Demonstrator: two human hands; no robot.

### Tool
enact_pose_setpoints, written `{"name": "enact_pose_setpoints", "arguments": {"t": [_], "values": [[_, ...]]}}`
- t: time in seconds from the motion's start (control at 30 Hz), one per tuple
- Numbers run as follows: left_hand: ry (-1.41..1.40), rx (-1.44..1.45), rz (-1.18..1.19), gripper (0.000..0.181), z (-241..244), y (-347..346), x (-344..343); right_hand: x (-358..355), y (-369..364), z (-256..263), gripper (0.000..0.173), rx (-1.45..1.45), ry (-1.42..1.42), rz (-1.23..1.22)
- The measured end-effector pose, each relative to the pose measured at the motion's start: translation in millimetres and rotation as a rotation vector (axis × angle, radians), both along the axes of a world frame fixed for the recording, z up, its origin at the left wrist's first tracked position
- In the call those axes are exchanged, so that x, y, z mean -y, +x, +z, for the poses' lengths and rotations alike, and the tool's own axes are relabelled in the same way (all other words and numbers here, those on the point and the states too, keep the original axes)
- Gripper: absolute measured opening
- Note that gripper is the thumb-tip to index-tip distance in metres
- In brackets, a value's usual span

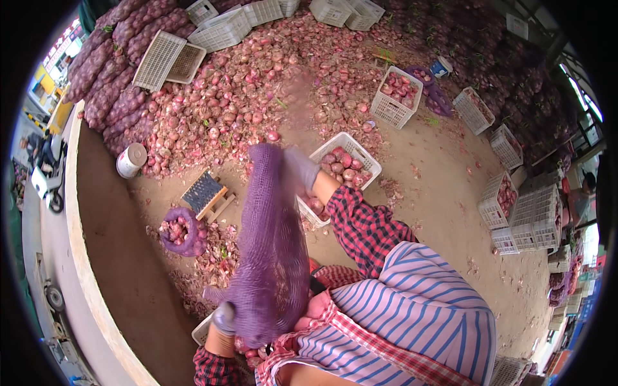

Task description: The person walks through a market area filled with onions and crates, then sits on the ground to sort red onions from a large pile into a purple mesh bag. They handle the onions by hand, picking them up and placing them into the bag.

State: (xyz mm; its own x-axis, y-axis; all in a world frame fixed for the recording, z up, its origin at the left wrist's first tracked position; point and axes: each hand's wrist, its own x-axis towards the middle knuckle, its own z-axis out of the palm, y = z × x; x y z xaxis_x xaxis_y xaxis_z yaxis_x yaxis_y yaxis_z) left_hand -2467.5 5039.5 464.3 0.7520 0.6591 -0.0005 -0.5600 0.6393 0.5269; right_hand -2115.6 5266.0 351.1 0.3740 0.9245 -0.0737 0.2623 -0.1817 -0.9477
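Note:
A long purple mesh bag (263,231) is stretched out before me, looking flat with nothing visible inside. At its near end my gloved left hand (223,319) grips the mesh, thumb on top. My gloved right hand (300,169) is at the bag's far end and blurred by motion; its fingers are partly hidden, but it appears to hold the mesh. Just beyond the right wrist stands a white plastic crate (371,179) of red onions (345,166), partly covered by that arm. Below the left hand, another crate (200,332) with onions (253,358) shows in part.
A large heap of red onions (227,101) spreads ahead. Full mesh sacks (113,72) are stacked at the far left. A low stool (205,195), an open bag of onions (186,234) and a white bucket (131,160) stand left, beside a low wall (104,231). Crates (526,217) are stacked right.

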Motion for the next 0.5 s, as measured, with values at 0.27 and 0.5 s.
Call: {"name": "enact_pose_setpoints", "arguments": {"t": [0.27, 0.5], "values": [[0.059, -0.209, 0.541, 0.070, -27, -132, -80, 33, 35, 65, 0.031, -0.964, 0.283, 0.487], [0.300, -1.133, 0.364, 0.068, -73, -155, -102, 27, -16, 64, 0.030, -1.268, 0.156, 0.454]]}}
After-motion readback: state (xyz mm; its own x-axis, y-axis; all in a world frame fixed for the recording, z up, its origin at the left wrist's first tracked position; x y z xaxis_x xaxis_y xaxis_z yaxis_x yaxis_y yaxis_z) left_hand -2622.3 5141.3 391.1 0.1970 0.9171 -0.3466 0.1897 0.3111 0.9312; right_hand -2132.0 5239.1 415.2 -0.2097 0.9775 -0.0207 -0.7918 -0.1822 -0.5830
